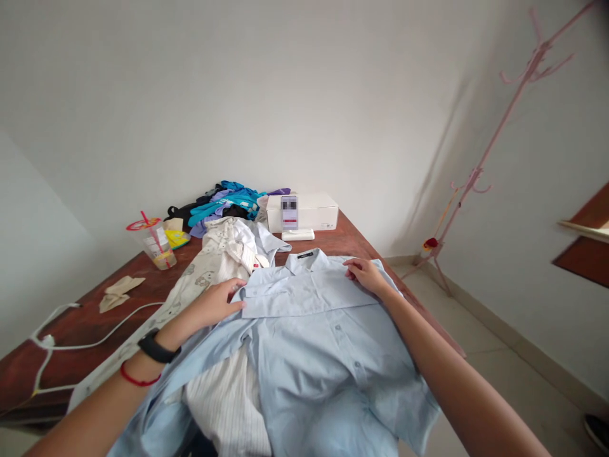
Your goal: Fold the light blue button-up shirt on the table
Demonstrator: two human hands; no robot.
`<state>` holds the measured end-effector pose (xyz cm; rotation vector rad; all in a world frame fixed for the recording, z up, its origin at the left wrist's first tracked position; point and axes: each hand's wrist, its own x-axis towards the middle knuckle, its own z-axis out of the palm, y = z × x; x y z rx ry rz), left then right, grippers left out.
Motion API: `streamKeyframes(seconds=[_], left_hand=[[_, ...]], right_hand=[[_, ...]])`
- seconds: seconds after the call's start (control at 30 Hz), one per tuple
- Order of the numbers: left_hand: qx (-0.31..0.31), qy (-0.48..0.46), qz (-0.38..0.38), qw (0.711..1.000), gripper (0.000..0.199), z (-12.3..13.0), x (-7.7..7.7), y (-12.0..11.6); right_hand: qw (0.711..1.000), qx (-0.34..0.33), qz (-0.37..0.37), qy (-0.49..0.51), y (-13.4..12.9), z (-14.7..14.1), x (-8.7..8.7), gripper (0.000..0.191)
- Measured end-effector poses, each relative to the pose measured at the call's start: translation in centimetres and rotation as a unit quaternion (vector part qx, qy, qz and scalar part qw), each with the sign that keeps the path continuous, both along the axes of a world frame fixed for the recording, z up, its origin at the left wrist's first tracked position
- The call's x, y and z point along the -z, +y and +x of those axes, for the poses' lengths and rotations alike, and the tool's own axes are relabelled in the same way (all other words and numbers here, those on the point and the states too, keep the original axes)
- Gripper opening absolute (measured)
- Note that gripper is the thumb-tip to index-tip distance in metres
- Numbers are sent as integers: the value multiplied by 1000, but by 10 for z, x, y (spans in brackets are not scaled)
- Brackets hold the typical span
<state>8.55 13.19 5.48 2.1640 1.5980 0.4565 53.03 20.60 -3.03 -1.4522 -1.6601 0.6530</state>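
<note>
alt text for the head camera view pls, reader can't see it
A person's left hand and right hand touch a light blue shirt on a reddish-brown table. Beyond it are a clothes pile, a white box and a phone; a plastic cup is at left, a pink coat rack at right.

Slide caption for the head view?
Left hand and right hand on a light-blue shirt, heaped clothes beyond it.

Blue shirt [309, 362] partly beyond the bottom edge

soft light, faint shadows, stretched edges
</note>
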Motion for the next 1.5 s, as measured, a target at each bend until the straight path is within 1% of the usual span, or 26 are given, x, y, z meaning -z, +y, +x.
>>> streamKeyframes(seconds=[0.1,0.2,0.27,0.33,0.37,0.4,0.47,0.5,0.53,0.57,0.6,0.63,0.67,0.73,0.77,0.8,0.83,0.87,0.93,1.03,1.1,1.13,1.23,1.37,1.5], left_hand=[[8,-70,-16,997,47,-3,3,11],[-17,-141,-52,988,45,-10,2,15],[-35,-169,-76,982,49,-17,1,17],[-32,-178,-72,981,50,-23,0,17],[-31,-167,-55,984,49,-25,-2,16],[-35,-138,-29,989,48,-26,-4,12],[-74,-27,47,996,43,-21,-10,0],[-100,38,95,990,41,-16,-13,-9],[-123,91,148,977,40,-8,-18,-20],[-122,115,204,964,40,1,-22,-31],[-99,105,261,955,39,12,-26,-42],[-39,72,297,951,38,23,-30,-52],[43,35,309,950,37,35,-32,-59],[188,-21,277,942,35,55,-33,-67],[238,-36,252,937,37,63,-30,-67],[268,-42,229,935,39,69,-25,-64],[283,-41,211,935,43,72,-18,-58],[286,-33,199,937,47,74,-9,-52],[266,5,180,947,53,72,13,-37],[201,93,155,963,59,61,47,-20],[169,135,148,965,60,54,63,-17],[159,147,149,965,60,52,68,-17],[142,156,157,965,59,48,74,-19],[125,156,159,967,59,45,74,-23],[117,136,190,965,55,40,74,-26]], right_hand=[[1000,-2,-6,-18,-1,-1,-2,26],[999,-1,-8,-36,-1,-2,-2,27],[999,-2,-8,-35,-1,-2,-1,26],[1000,-5,-9,-22,0,-1,1,26],[1000,-5,-10,-15,1,-1,2,25],[1000,-4,-9,-9,1,-1,3,25],[1000,-3,-8,-3,2,0,5,26],[1000,-4,-8,-3,3,0,6,27],[1000,-5,-8,-2,3,0,6,28],[1000,-6,-7,-1,3,-1,6,28],[1000,-6,-7,1,3,-1,6,29],[1000,-6,-6,2,3,-1,6,29],[1000,-5,-6,3,2,-1,6,29],[1000,-3,-4,3,2,-1,5,30],[1000,-2,-3,2,1,-1,5,30],[1000,-2,-3,1,1,-1,5,30],[1000,-3,-2,-1,1,-2,5,31],[1000,-3,-1,-1,1,-2,5,32],[1000,-6,0,-2,2,-1,6,32],[1000,-9,-2,1,3,-1,8,32],[1000,-9,-7,5,4,0,9,31],[1000,-8,-9,7,4,0,10,30],[1000,-6,-16,12,5,1,11,30],[1000,-7,-17,11,6,2,12,29],[1000,-11,-13,8,5,1,10,29]])
